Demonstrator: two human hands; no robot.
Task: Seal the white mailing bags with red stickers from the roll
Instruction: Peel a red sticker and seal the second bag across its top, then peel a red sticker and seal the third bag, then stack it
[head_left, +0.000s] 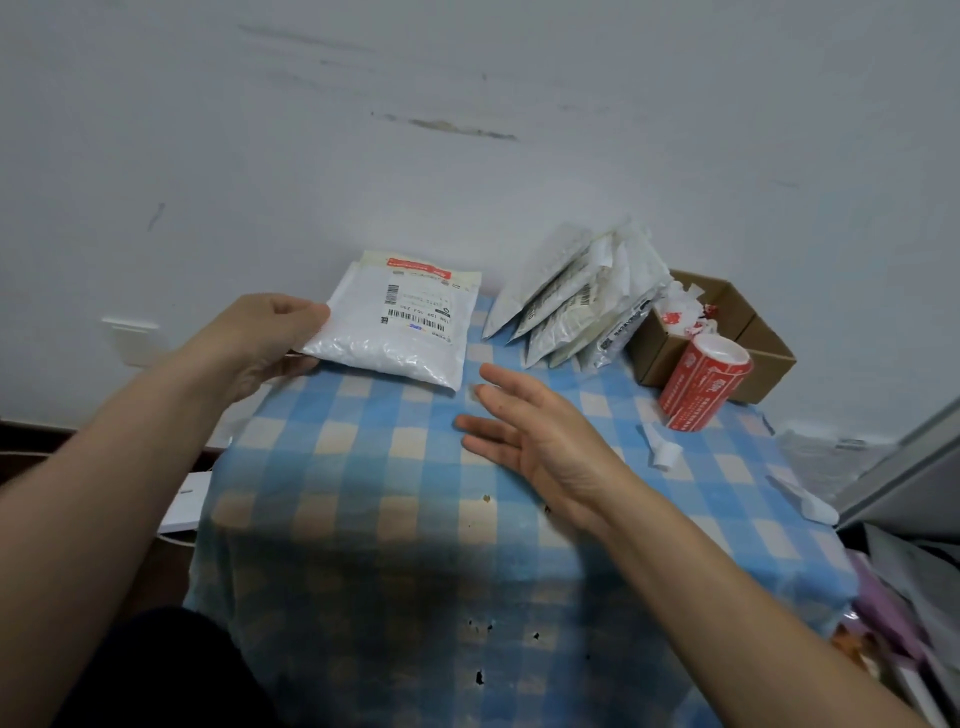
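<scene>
left hand (260, 338) grips the white mailing bag (400, 322) left of frame centre, red sticker (418, 267) on it; right hand (535, 436) hovers, fingers (488, 426) spread, empty. a loose corner grip could drop it off the counter (363, 467).

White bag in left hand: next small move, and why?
Probably lay the white bag down at the far left of the table and release it: a red sticker already crosses its far edge, the left hand grips its side, and the right hand hovers open, empty.
</scene>
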